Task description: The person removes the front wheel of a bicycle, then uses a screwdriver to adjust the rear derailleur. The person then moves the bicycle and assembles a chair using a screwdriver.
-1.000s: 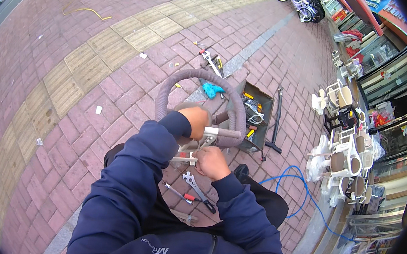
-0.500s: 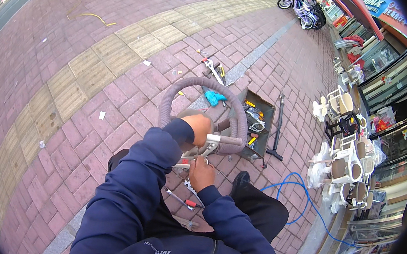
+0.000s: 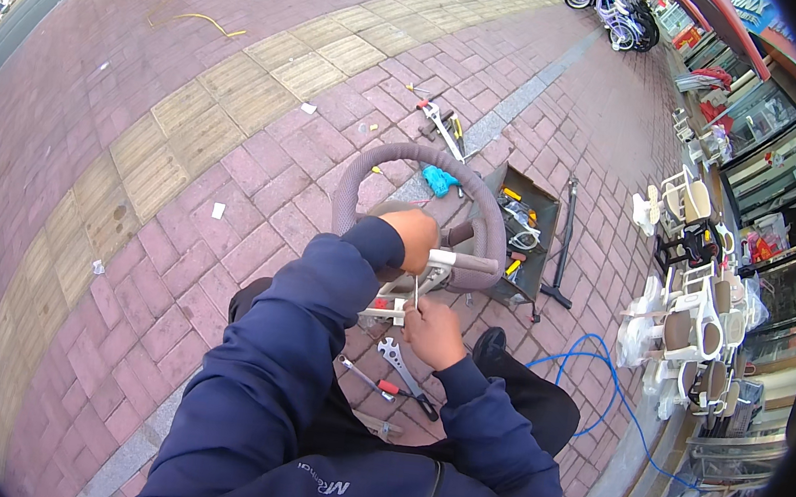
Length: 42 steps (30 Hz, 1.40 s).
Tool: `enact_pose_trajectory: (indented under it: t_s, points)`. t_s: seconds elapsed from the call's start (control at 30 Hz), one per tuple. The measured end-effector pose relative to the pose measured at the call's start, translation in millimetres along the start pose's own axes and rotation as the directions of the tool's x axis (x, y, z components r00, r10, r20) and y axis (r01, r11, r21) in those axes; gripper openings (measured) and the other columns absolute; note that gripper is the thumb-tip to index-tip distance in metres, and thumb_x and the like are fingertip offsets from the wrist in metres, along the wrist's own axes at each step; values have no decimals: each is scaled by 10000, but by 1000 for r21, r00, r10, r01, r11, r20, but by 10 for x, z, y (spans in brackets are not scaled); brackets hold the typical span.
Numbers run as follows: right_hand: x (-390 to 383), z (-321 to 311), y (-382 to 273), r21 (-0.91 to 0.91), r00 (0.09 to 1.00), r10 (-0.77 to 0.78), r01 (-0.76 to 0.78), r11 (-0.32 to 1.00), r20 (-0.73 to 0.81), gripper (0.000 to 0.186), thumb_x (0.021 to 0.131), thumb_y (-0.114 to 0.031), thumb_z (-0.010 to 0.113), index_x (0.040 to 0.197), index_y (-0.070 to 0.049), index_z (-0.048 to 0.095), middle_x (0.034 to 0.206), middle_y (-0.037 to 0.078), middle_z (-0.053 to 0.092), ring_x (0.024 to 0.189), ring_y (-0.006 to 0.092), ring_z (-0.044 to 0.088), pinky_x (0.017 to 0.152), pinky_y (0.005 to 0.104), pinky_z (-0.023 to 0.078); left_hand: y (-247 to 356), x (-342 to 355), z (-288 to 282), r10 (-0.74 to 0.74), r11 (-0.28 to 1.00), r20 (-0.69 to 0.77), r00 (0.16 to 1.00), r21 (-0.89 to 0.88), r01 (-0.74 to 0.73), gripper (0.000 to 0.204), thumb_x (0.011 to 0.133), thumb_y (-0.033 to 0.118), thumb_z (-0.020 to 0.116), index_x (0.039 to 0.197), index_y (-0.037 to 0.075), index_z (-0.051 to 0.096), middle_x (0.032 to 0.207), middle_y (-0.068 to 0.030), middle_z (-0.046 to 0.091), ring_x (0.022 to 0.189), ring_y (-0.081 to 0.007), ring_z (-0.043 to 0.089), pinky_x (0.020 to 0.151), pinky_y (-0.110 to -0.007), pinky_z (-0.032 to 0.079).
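Observation:
In front of me stands a metal frame (image 3: pixel 435 270) with a grey padded hoop (image 3: pixel 360 174) and a whitish crossbar. My left hand (image 3: pixel 413 237) is bent closed at the frame beside the bar; whatever its fingers hold is hidden beneath it. Just below and to the right, my right hand (image 3: pixel 434 333) is closed with its fingertips against a thin metal rod (image 3: pixel 415 293) at the frame's lower part. On the paving between my legs lie a flat silver wrench (image 3: pixel 404 367) with a dark handle and a ratchet-like tool (image 3: pixel 365 379) with a red part.
Beyond the hoop lie an adjustable wrench (image 3: pixel 444 130) and a turquoise cloth-like item (image 3: pixel 440 182). Right of it sit an open toolbox (image 3: pixel 545 211) and a long black bar (image 3: pixel 564 243). A blue hose (image 3: pixel 612 371) runs toward white child seats (image 3: pixel 694 322) by the shopfront.
My view has swung slightly left, so the scene sits further right. The right hand has shifted a little right and up, uncovering more of the silver wrench. The left hand stays at the frame.

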State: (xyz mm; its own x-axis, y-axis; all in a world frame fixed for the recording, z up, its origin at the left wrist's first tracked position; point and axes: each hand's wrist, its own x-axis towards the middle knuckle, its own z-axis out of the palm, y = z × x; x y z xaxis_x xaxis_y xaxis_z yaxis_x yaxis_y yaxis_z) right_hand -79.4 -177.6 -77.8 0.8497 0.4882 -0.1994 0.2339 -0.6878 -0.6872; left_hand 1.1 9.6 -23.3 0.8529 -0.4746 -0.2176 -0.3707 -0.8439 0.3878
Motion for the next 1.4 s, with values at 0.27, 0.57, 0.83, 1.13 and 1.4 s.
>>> enact_pose_trajectory:
  t_s: [0.27, 0.57, 0.83, 1.13, 1.4]
  points:
    - [1, 479, 54, -213, 956, -137, 81, 974, -260, 229, 967, -218, 533, 1094, -32, 577, 876, 234, 698, 790, 435, 667, 707, 547, 508, -28, -15, -23, -11, 995, -7, 1000, -99, 10, 218, 620, 160, 731, 769, 2, 756, 786, -224, 705, 767, -371, 706, 729, -438, 565]
    - [59, -247, -83, 510, 976, 55, -157, 845, 209, 215, 926, -137, 558, 946, 51, 660, 581, 89, 579, 452, 188, 506, 452, 344, 389, -67, 5, -23, -11, 997, 7, 1000, -78, 12, 229, 634, 164, 725, 798, 8, 761, 787, -228, 705, 773, -377, 708, 726, -439, 565]
    - [-41, 447, 106, -111, 951, -128, 101, 989, -282, 238, 948, -204, 573, 1077, -11, 626, 894, 207, 706, 793, 411, 676, 715, 491, 528, -30, -16, -42, -38, 994, 19, 999, -102, 40, 236, 626, 160, 732, 813, 21, 764, 784, -221, 705, 773, -376, 706, 724, -440, 565]
    - [19, 377, 207, -240, 965, -192, 146, 960, -181, 254, 953, -207, 574, 1121, -17, 589, 806, 206, 692, 732, 406, 672, 694, 500, 516, -5, -50, -109, -77, 988, 13, 997, -130, 78, 232, 617, 153, 735, 799, 10, 758, 775, -228, 702, 763, -373, 706, 720, -439, 567]
    - [22, -235, -180, 535, 960, 152, -257, 805, 234, 290, 905, -171, 543, 724, 24, 658, 611, 141, 662, 528, 280, 642, 521, 382, 466, 25, -69, -99, -66, 987, 32, 997, -147, 70, 233, 623, 151, 738, 822, 32, 767, 775, -217, 704, 758, -372, 704, 711, -447, 560]
